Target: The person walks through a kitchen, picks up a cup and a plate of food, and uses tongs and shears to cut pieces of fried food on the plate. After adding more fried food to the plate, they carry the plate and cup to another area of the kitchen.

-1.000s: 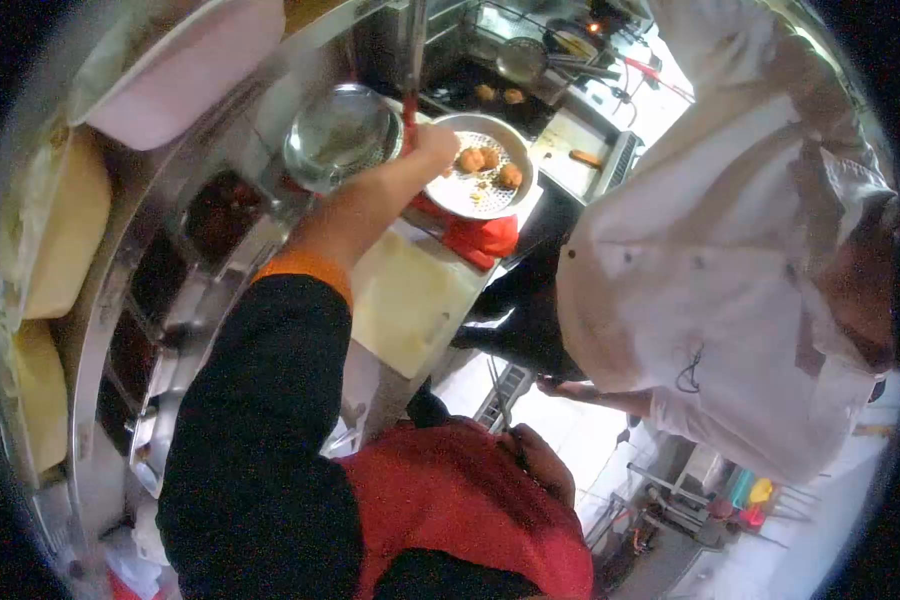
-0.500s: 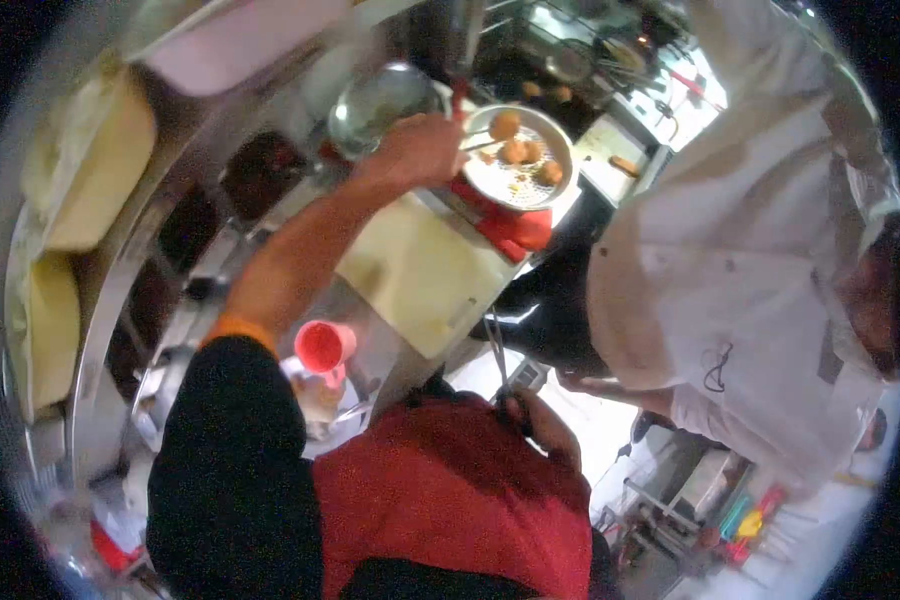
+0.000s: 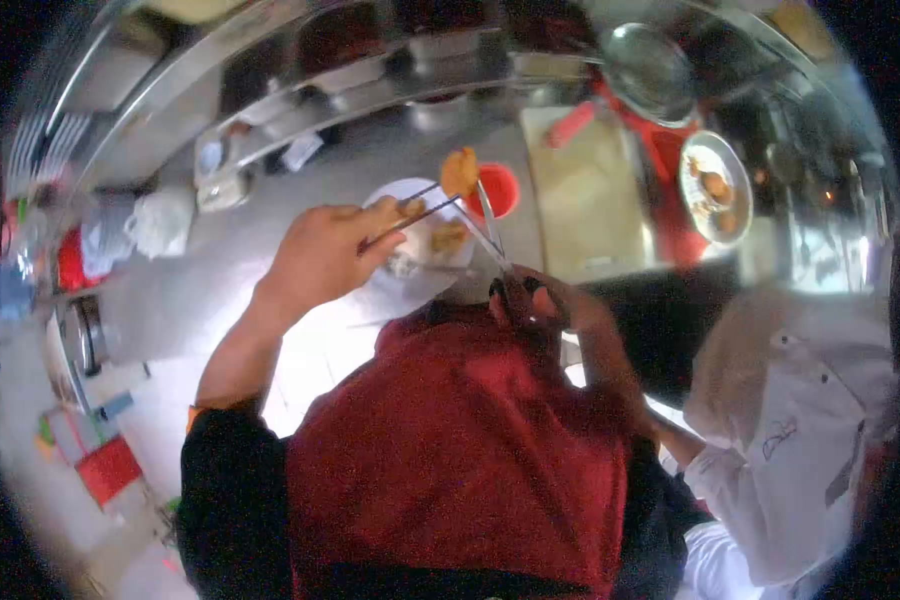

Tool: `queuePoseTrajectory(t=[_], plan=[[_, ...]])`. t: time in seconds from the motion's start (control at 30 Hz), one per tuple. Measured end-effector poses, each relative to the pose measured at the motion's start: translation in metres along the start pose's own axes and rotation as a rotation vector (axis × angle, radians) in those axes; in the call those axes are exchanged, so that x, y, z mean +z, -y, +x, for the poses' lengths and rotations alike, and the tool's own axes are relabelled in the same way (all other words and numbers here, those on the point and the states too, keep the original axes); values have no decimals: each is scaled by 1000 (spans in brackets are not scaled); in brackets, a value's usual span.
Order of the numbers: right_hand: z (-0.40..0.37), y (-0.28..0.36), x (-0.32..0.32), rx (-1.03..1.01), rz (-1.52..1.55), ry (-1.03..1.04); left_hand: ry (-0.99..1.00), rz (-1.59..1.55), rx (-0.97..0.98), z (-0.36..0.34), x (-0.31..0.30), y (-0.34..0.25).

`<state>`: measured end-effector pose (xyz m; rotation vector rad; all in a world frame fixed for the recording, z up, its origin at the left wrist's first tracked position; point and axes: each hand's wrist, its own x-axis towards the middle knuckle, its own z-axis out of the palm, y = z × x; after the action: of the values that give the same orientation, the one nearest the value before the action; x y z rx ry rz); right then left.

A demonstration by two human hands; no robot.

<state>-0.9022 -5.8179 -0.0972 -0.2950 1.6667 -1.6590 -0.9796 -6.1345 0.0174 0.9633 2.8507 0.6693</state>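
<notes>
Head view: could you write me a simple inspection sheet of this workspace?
Surface: steel counter with a pale cutting board.
Job's things: tongs hold a fried piece near scissors with parted blades; red cup and white plate with food nearby.
Clutter: blurred red item at the board's far end.
Hands: left hand grips the tongs, right hand the scissors.
Cables: nothing seen.
Surroundings: person in a white jacket and pan with fried pieces, both to the right.
</notes>
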Motion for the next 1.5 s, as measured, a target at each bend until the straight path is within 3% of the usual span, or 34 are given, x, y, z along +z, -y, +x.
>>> queuePoseTrajectory(t=[0.03,0.07,0.1,0.17,0.23,0.3,0.37,0.43,0.53,0.67,0.77,0.87,0.93,1.0,1.07,1.17,1.3,1.37,1.4,1.5], plan=[[14,9,6,-149,164,205,-3,3,-33,-15,-2,6],[31,-24,8,-55,79,279,-14,-82,-103,-28,-4,10],[34,-19,20,-45,77,308,-29,-169,-172,-42,-5,13],[33,-7,48,-70,311,99,-67,-263,-223,-64,-8,17],[48,-86,56,-180,317,104,-102,-350,-247,-81,-13,18],[59,-74,71,-298,329,88,61,-405,-443,-90,-19,19],[62,-46,76,-78,582,330,100,-524,-470,-102,-11,29],[65,-59,81,-196,555,381,150,-647,-491,-110,2,34],[56,-22,109,-108,555,241,200,-991,-529,-117,19,41],[53,-20,132,-80,490,90,231,-1037,-468,-124,36,53],[52,-5,151,-55,445,-72,324,-1089,-537,-127,43,64],[53,12,162,30,356,-184,332,-1200,-453,-125,57,78],[67,-14,163,75,402,-177,392,-1412,-575,-126,81,97],[77,-23,161,118,448,-166,412,-1429,-590,-127,92,108],[82,-27,156,248,178,-205,425,-1442,-606,-129,109,120],[92,-30,155,316,223,-207,444,-1608,-681,-131,124,134],[107,-56,153,325,297,-256,491,-1505,-658,-130,117,132],[125,-86,148,126,371,-268,521,-1441,-618,-130,115,129],[127,-89,145,125,369,-265,512,-1385,-664,-127,110,129],[127,-89,136,130,99,-216,502,-1371,-721,-123,112,134]])
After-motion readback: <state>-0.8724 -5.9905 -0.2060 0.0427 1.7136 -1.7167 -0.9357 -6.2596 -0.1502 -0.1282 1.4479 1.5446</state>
